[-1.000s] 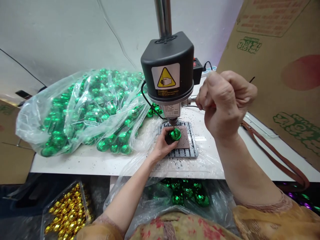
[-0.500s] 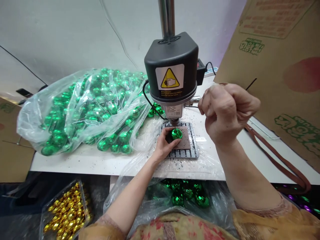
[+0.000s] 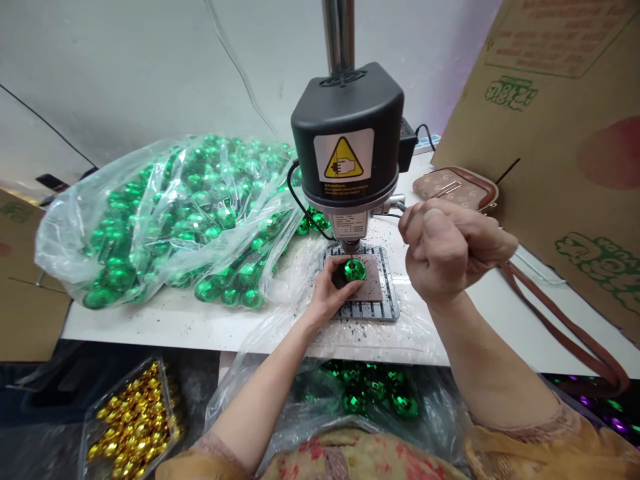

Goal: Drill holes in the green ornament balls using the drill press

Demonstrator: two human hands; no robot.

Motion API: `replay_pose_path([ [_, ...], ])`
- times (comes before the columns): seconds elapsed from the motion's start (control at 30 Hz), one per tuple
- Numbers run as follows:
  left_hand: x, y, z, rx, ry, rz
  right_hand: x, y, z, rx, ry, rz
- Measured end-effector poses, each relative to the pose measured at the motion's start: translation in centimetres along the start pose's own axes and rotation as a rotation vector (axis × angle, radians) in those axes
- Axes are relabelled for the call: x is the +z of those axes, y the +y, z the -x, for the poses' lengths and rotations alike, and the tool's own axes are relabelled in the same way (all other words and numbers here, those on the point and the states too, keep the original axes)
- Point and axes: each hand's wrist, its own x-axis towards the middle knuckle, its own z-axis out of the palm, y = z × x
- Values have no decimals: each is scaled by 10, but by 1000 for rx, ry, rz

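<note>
A shiny green faceted ball (image 3: 355, 270) rests on the brown pad (image 3: 371, 288) of the drill press base. My left hand (image 3: 330, 290) grips it from the left, thumb in front and fingers behind. Directly above, the chuck and thin bit of the black drill press (image 3: 347, 133) meet the ball's top. My right hand (image 3: 445, 247) is closed around the drill press handle (image 3: 397, 202) at the machine's right side; most of the handle is hidden in the fist. Dark shavings lie around the slotted metal base (image 3: 393, 308).
A clear bag of green balls (image 3: 170, 213) lies left of the press. Below the table edge are more green balls (image 3: 370, 387) in plastic and a bin of gold balls (image 3: 133, 427). A strapped pouch (image 3: 450, 187) and a cardboard box (image 3: 565, 153) stand right.
My right hand has come down a little with the handle, and the pouch behind it now shows. My left hand keeps its hold on the ball. The view has shifted slightly.
</note>
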Motion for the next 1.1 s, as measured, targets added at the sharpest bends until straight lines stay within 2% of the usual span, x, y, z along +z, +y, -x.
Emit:
replay_pose_path([
  [0.93,1,0,-1,3,27,17,-14,6,21,-153,-121,-39],
  [1.0,1,0,-1,3,25,9,-15,5,24,-142,-135,-37],
  [1.1,1,-2,0,3,19,8,-11,1,21,-73,-86,-10],
])
